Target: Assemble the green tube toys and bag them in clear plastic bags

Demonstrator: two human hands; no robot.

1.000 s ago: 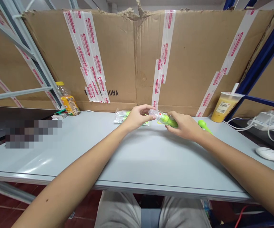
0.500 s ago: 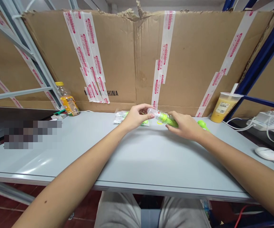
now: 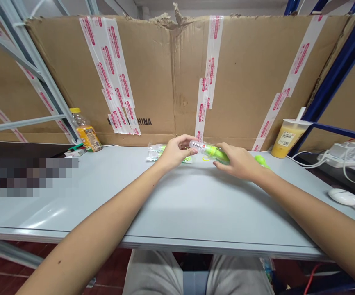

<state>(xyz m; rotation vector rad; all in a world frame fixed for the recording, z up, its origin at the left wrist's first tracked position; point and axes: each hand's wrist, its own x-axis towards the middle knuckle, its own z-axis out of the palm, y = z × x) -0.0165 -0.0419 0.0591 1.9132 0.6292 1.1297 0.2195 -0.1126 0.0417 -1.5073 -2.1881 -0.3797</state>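
One green tube, end behind right fingers

Glossy plastic tube, smooth shiny tabletop, rough-edged matt cardboard panel

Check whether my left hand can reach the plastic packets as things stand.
Probably yes: the plastic packets lie right beside your left hand, with nothing visible between, though it would first have to release the green item.
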